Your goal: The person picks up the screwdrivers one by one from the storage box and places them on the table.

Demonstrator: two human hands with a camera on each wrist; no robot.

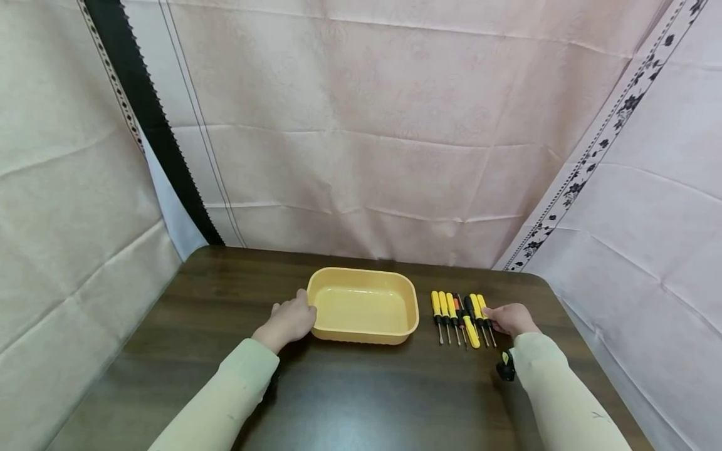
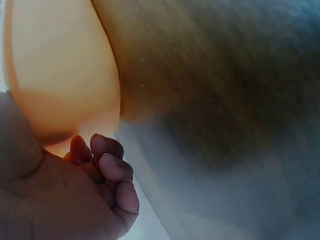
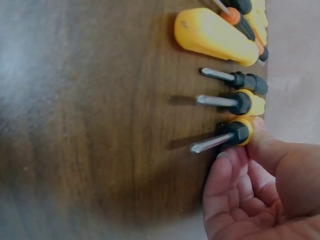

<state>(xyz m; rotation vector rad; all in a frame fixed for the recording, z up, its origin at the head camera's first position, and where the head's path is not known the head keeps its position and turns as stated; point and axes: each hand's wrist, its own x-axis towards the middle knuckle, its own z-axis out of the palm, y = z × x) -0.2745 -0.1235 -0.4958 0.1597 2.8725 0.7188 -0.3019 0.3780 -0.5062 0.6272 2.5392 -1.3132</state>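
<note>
A yellow plastic tray (image 1: 361, 307) stands on the brown table. At its left end my left hand (image 1: 289, 321) grips the rim; in the left wrist view, curled fingers (image 2: 116, 167) lie beside the tray wall (image 2: 70, 65). To the right of the tray lies a row of several screwdrivers (image 1: 452, 307), mostly with yellow and black handles. My right hand (image 1: 512, 318) pinches the handle of the rightmost screwdriver (image 3: 240, 131) between thumb and fingers. Its metal tip (image 3: 205, 146) points toward the near side. One yellow-handled screwdriver (image 3: 215, 35) lies the opposite way round.
Brown wood-grain table (image 1: 361, 394) spreads under everything, with rounded far corners. Pale cloth (image 1: 361, 138) hangs behind it and along both sides. A small black device (image 1: 506, 366) sits at the right wrist.
</note>
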